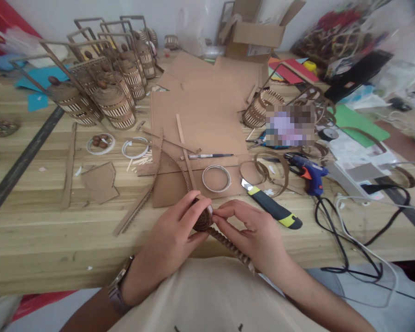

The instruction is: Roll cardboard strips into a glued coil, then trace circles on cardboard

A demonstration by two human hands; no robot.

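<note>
My left hand (pixel 174 233) is closed around a small coiled roll of corrugated cardboard strip (pixel 201 220) held over the near edge of the wooden table (pixel 55 244). My right hand (pixel 251 228) pinches the same strip right beside the coil. The loose tail of the strip (pixel 232 249) runs down toward my lap. A yellow and black utility knife (pixel 271 207) lies just right of my hands. A white tape ring (pixel 216 178) rests on a cardboard sheet (pixel 200 115) just beyond them.
Several finished cardboard lanterns (pixel 114 99) stand at the back left. A blue glue gun (pixel 309 173) with black cables (pixel 346 240) lies at right. A pen (pixel 209 156), cardboard scraps, coloured paper and an open box (pixel 254 39) crowd the far side.
</note>
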